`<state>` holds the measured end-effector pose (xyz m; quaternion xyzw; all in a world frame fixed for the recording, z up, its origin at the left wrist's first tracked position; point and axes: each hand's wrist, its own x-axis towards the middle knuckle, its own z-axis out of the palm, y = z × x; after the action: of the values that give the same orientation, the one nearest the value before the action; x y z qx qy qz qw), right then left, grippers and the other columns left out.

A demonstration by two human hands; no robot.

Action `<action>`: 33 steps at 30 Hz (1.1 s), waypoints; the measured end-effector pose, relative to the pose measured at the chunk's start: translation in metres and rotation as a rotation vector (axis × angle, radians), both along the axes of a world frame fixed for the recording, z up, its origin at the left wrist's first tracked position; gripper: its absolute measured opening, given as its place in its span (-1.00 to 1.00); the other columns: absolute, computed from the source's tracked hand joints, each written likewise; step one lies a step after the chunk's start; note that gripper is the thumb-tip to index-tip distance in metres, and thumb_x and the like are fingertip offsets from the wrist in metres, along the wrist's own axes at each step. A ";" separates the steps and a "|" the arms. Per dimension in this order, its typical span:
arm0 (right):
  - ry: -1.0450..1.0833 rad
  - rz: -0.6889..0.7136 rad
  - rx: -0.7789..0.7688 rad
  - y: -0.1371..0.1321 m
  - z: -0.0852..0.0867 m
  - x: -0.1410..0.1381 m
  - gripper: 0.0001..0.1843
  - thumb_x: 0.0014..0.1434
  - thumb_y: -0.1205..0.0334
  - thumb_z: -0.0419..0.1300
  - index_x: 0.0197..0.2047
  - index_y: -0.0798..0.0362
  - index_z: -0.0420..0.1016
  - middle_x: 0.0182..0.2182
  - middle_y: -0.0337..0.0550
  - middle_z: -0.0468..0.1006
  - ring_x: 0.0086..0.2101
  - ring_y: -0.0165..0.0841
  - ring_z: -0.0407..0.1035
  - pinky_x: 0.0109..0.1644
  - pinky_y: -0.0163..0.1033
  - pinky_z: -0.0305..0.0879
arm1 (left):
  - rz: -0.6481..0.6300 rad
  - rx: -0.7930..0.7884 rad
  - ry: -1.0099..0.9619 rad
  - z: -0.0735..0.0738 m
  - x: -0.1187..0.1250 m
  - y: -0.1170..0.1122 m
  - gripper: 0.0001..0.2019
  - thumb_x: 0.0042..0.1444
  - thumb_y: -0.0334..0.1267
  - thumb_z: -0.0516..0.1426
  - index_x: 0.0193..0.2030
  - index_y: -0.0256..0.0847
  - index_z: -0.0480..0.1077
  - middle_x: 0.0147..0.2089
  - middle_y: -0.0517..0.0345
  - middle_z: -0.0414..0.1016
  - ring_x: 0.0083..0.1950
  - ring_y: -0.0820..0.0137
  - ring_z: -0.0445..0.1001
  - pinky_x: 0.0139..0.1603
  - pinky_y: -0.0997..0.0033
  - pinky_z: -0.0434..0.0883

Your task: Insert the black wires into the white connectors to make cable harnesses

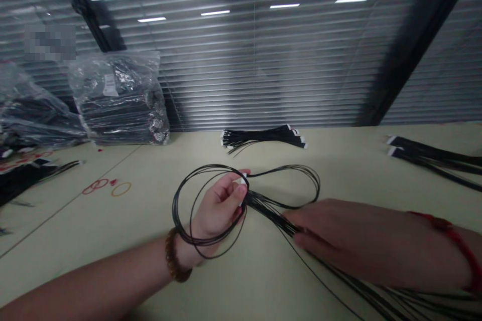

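- Bare forearms reach in from the near edge, a bead bracelet (173, 261) on the left wrist and a red band (450, 228) on the right.
- At centre, the left hand (220, 205) closes its grip, thumb against fingertips, on a bunch of black wires (265, 206) at the point where two loops cross, a white connector (244, 179) showing just above the pinch.
- One loop circles the left wrist; the other lies on the pale worktop (150, 220) just right of the grip.
- Right of the grip, the right hand (339, 241) lies flat and blurred, fingers stretched out over the trailing strands, not closed around them.
- Beyond the grip rests a tied wire bundle (263, 138); further bundles (433, 158) lie far to its right.
- Left of the grip sit loose rubber bands (121, 189), and well beyond them a clear plastic bag (120, 100) packed with dark wires stands against the window blinds (263, 60).
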<state>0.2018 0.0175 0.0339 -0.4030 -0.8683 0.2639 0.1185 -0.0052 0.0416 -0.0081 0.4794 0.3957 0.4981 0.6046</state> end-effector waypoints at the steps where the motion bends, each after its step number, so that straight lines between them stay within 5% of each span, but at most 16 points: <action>1: -0.010 0.014 0.006 0.004 0.001 -0.008 -0.75 0.17 0.14 0.03 -0.44 0.07 0.40 -0.56 -0.18 0.38 -0.54 -0.44 0.18 -0.44 -0.32 0.01 | -0.015 0.001 0.018 -0.001 0.000 -0.001 -0.57 -0.06 -0.13 0.25 -0.05 -0.26 0.36 -0.58 0.40 0.13 -0.66 0.67 0.04 -0.68 0.61 0.01; 6: 0.028 -0.044 0.036 0.018 -0.003 -0.027 -0.59 0.22 0.12 -0.06 -0.60 0.12 0.21 -0.66 -0.27 0.22 -0.60 -0.53 0.04 -0.52 -0.36 -0.09 | -0.085 -0.005 0.008 -0.001 0.000 -0.008 -0.56 -0.07 -0.14 0.26 -0.05 -0.25 0.36 -0.56 0.39 0.14 -0.67 0.67 0.07 -0.71 0.63 0.02; 14: 0.142 -0.112 -0.046 0.007 -0.010 -0.025 -0.58 0.20 0.05 -0.03 -0.59 0.12 0.30 -0.68 -0.31 0.19 -0.62 -0.56 0.04 -0.60 -0.43 -0.09 | -0.212 0.075 -0.074 0.001 -0.003 -0.020 -0.74 0.07 -0.25 0.18 -0.07 -0.14 0.39 -0.56 0.37 0.16 -0.64 0.69 0.09 -0.69 0.69 0.03; 21: 0.081 -0.060 0.357 -0.001 -0.001 -0.026 -0.72 0.18 0.28 0.02 -0.56 0.10 0.28 -0.66 -0.33 0.29 -0.63 -0.59 0.09 -0.53 -0.39 -0.10 | -0.176 0.056 -0.068 0.000 -0.003 -0.022 -0.74 0.07 -0.24 0.18 -0.07 -0.15 0.36 -0.54 0.38 0.15 -0.63 0.69 0.10 -0.67 0.70 0.08; 28: 0.035 -0.109 0.488 -0.008 -0.004 -0.027 -0.81 0.12 0.35 0.05 -0.51 0.07 0.35 -0.62 -0.31 0.36 -0.60 -0.54 0.16 -0.48 -0.37 -0.03 | -0.159 0.020 -0.074 -0.004 -0.002 -0.022 -0.68 0.02 -0.18 0.22 -0.08 -0.22 0.37 -0.55 0.36 0.14 -0.65 0.68 0.09 -0.69 0.66 0.05; 30: 0.043 -0.167 0.366 -0.010 0.006 -0.024 -0.87 0.08 0.36 0.05 -0.41 0.04 0.41 -0.57 -0.31 0.41 -0.57 -0.52 0.20 -0.48 -0.38 0.03 | -0.143 0.006 -0.078 -0.006 -0.002 -0.019 -0.64 0.00 -0.16 0.23 -0.07 -0.23 0.37 -0.55 0.36 0.16 -0.65 0.68 0.08 -0.69 0.66 0.05; 33: 0.176 -0.105 -0.132 -0.010 0.030 -0.005 -0.79 0.08 0.25 0.00 -0.39 0.04 0.46 -0.63 -0.33 0.36 -0.62 -0.55 0.19 -0.59 -0.45 0.04 | -0.139 -0.039 -0.036 -0.007 -0.001 -0.016 -0.60 -0.02 -0.13 0.24 -0.05 -0.25 0.36 -0.59 0.39 0.13 -0.68 0.67 0.07 -0.70 0.65 0.04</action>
<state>0.1963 0.0079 0.0639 -0.4301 -0.8129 0.3485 0.1812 -0.0066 0.0259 -0.0152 0.4849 0.3602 0.4555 0.6540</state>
